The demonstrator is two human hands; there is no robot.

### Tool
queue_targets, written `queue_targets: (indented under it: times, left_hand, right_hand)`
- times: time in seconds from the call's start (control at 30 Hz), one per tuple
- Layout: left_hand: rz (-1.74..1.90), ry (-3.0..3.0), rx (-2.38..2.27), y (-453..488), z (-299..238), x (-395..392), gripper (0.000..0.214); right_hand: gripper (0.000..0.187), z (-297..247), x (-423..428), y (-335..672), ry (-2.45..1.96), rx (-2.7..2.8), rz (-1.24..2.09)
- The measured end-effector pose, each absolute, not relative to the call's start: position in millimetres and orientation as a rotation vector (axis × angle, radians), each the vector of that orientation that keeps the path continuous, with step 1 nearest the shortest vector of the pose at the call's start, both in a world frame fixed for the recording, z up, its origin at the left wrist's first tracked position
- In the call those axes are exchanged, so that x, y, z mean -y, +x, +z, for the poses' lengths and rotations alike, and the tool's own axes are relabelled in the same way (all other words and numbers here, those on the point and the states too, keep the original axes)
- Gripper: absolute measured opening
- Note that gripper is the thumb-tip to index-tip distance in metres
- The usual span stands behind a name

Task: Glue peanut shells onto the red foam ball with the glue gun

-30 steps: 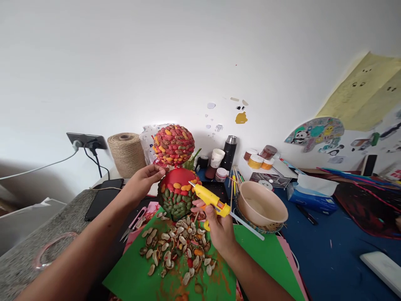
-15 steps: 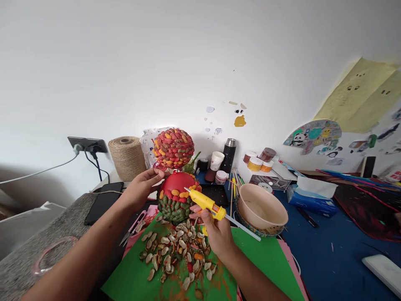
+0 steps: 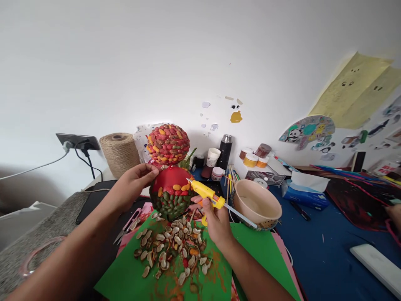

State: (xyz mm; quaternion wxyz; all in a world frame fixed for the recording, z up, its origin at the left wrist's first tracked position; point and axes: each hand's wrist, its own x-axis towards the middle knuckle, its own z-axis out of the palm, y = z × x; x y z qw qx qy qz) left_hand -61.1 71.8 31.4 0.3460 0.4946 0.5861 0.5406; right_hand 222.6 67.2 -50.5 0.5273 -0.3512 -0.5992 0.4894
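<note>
My right hand (image 3: 216,221) grips a yellow glue gun (image 3: 205,192), its nozzle pointing left towards a red balloon (image 3: 167,179). A clear glue stick (image 3: 241,216) sticks out of the gun's back. Green, orange and red painted peanut shells (image 3: 171,204) cover the balloon's lower part; its upper part is bare red. My left hand (image 3: 134,184) is at the balloon's upper left, thumb and fingertips pinched together; what they hold, if anything, cannot be made out. Behind stands a ball covered in red and orange shells (image 3: 169,144).
Loose peanut shells (image 3: 175,242) lie on green paper (image 3: 125,271). Scissors (image 3: 128,225) and a twine spool (image 3: 119,154) are at left. To the right stand a bowl (image 3: 258,205), paint jars (image 3: 251,160), a flask (image 3: 225,151) and a tissue box (image 3: 303,195). Another person's hand (image 3: 395,215) shows at the right edge.
The view has shifted slightly to the right. My hands keep nearly the same places beside the balloon. Another person's hand has come in at the right edge.
</note>
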Motion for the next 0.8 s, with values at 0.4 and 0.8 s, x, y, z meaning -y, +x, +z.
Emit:
queue_targets:
  times: [0.4, 0.8]
  left_hand:
    - [1.279, 1.485, -1.588, -69.2, 46.3, -66.0, 0.078]
    - [1.304, 1.422, -1.497, -67.6, 30.4, -72.8, 0.079]
  right_hand:
    - [0.082, -41.4, -76.7, 223.6, -0.989, 1.332, 1.099]
    - [0.065, -41.9, -52.7, 220.2, -0.649, 1.508, 1.103]
